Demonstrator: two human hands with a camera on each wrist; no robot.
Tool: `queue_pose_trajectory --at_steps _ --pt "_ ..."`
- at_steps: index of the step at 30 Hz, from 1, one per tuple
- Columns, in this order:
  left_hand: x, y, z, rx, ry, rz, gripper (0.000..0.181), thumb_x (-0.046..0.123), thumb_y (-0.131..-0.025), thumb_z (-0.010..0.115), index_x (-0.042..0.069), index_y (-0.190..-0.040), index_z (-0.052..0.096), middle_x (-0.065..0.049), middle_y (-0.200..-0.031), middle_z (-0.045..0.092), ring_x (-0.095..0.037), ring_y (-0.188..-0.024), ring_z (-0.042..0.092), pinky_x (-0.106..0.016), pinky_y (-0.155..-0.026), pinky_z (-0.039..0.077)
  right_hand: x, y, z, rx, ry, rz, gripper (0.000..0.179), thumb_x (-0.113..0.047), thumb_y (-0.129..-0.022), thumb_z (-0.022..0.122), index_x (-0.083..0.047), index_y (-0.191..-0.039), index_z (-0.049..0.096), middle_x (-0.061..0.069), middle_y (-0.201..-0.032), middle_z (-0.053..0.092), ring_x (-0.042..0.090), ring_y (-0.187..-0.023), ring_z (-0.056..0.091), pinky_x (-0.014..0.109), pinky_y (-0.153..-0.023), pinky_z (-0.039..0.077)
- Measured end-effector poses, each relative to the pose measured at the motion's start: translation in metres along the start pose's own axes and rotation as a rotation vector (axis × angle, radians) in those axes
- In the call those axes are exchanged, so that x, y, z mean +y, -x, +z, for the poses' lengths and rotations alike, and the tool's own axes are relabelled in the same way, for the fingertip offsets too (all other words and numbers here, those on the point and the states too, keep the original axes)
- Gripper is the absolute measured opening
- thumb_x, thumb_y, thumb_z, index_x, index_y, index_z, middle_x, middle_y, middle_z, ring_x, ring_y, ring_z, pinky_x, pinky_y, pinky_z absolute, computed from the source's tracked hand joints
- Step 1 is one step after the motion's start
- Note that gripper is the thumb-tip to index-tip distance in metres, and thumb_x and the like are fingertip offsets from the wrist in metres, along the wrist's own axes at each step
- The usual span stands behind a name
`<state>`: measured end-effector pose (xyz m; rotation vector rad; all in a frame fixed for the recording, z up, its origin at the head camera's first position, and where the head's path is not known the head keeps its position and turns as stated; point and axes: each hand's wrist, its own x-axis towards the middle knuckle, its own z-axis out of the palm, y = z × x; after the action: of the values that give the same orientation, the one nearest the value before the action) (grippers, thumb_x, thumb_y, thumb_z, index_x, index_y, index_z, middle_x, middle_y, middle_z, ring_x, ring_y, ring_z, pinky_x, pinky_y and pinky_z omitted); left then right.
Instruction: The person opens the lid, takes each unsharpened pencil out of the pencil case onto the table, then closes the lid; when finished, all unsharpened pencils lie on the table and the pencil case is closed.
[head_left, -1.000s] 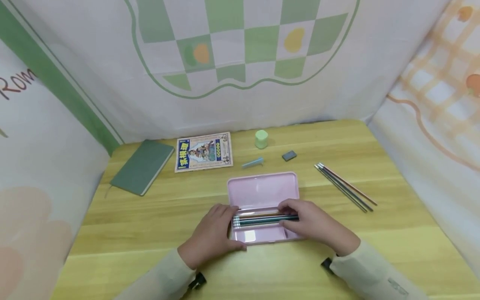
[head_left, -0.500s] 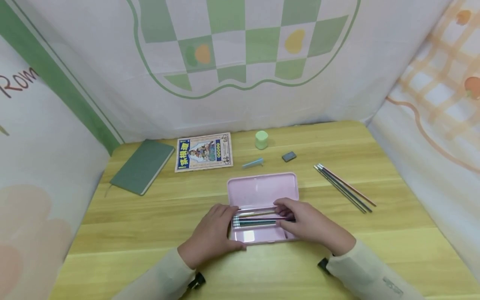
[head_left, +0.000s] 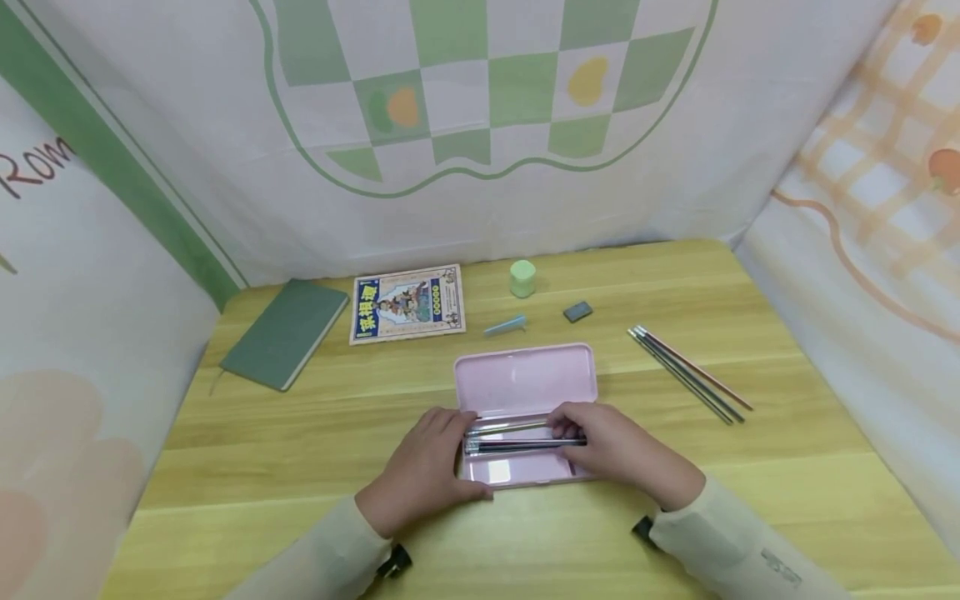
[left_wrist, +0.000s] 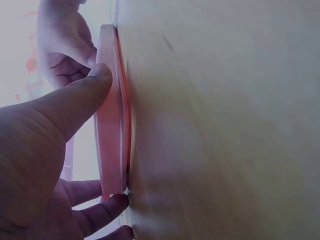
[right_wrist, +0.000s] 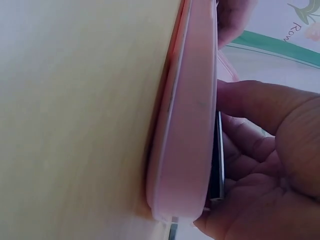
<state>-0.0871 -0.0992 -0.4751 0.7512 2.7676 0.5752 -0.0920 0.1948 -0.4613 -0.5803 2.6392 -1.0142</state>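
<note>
A pink pencil case lies on the table with its lid laid back. Several pencils are inside, lengthwise, their metal-capped ends to the left. My left hand holds the case's left end, and in the left wrist view its thumb presses on the case's front wall. My right hand reaches into the right part of the case, thumb and fingers pinching the pencils. In the right wrist view a dark pencil shows between that hand and the case wall; the fingertips are partly hidden.
Several more pencils lie on the table to the right. Behind the case are a grey eraser, a light blue stick-like item and a small green container. An illustrated booklet and a green notebook lie at the back left.
My right hand has shifted slightly left over the case. The pencils in the case have spread, with a gap opening between the rear ones and the front bunch. My left hand has stayed put.
</note>
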Motion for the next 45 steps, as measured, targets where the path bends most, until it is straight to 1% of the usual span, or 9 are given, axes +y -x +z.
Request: queue_pose_trajectory --at_steps 7,13,19,30,34,37,41,45 --pt "0.001 0.000 0.000 -0.020 0.020 -0.021 0.109 0.068 -0.072 0.084 0.011 -0.156 0.044 -0.006 -0.149 0.054 -0.025 -0.139 0.045 -0.044 -0.122 0.033 0.003 0.001 0.002 0.019 0.022 -0.028 0.011 -0.006 -0.088 0.075 -0.010 -0.097 0.072 -0.011 -0.083 0.062 0.005 -0.076 0.056 0.027 -0.070 0.054" --pt "0.000 0.000 0.000 -0.021 0.018 -0.020 0.109 0.069 -0.071 0.084 0.012 -0.156 0.044 -0.006 -0.150 0.053 -0.026 -0.140 0.044 -0.045 -0.123 0.032 0.004 0.002 0.001 0.047 0.025 -0.059 0.012 -0.004 -0.087 0.073 -0.014 -0.093 0.071 -0.012 -0.081 0.061 0.005 -0.074 0.055 0.026 -0.068 0.054" --pt "0.000 0.000 0.001 -0.030 0.023 -0.027 0.110 0.070 -0.071 0.083 0.012 -0.156 0.044 -0.006 -0.151 0.052 -0.026 -0.141 0.043 -0.045 -0.123 0.031 0.005 0.005 -0.003 0.063 -0.010 -0.058 0.015 -0.003 -0.086 0.071 -0.016 -0.093 0.070 -0.011 -0.085 0.063 0.007 -0.078 0.057 0.027 -0.071 0.055" --pt "0.000 0.000 0.000 -0.040 0.021 -0.031 0.110 0.070 -0.072 0.083 0.011 -0.156 0.043 -0.007 -0.152 0.052 -0.027 -0.142 0.042 -0.045 -0.124 0.030 0.007 0.012 -0.013 0.087 -0.097 -0.027 0.017 -0.003 -0.086 0.071 -0.017 -0.096 0.070 -0.008 -0.085 0.063 0.011 -0.079 0.057 0.026 -0.070 0.054" --pt "0.000 0.000 0.001 -0.028 0.017 -0.025 0.109 0.069 -0.073 0.083 0.011 -0.156 0.044 -0.007 -0.151 0.052 -0.026 -0.141 0.044 -0.044 -0.123 0.031 0.007 0.016 -0.021 0.120 -0.091 -0.017 0.016 -0.004 -0.088 0.072 -0.018 -0.096 0.070 -0.008 -0.085 0.063 0.011 -0.080 0.057 0.026 -0.070 0.054" --pt "0.000 0.000 0.000 -0.021 0.017 -0.022 0.108 0.069 -0.073 0.083 0.011 -0.156 0.044 -0.006 -0.150 0.053 -0.025 -0.140 0.044 -0.044 -0.123 0.032 0.008 0.021 -0.032 0.159 -0.098 -0.011 0.016 -0.004 -0.089 0.072 -0.017 -0.097 0.070 -0.005 -0.088 0.065 0.012 -0.082 0.058 0.026 -0.071 0.054" --pt "0.001 0.001 -0.001 -0.022 0.020 -0.019 0.108 0.068 -0.073 0.083 0.011 -0.156 0.044 -0.007 -0.150 0.053 -0.026 -0.140 0.044 -0.044 -0.123 0.031 0.012 0.030 -0.050 0.231 -0.087 0.011 0.014 -0.004 -0.090 0.072 -0.014 -0.100 0.071 -0.004 -0.092 0.066 0.012 -0.083 0.060 0.024 -0.071 0.055" --pt "0.001 0.001 -0.001 -0.025 0.020 -0.018 0.108 0.068 -0.073 0.083 0.011 -0.156 0.044 -0.007 -0.150 0.052 -0.026 -0.141 0.044 -0.044 -0.123 0.031 0.021 0.041 -0.068 0.308 -0.082 0.027 0.011 -0.004 -0.094 0.072 -0.009 -0.103 0.070 0.000 -0.091 0.065 0.011 -0.081 0.059 0.022 -0.066 0.054"
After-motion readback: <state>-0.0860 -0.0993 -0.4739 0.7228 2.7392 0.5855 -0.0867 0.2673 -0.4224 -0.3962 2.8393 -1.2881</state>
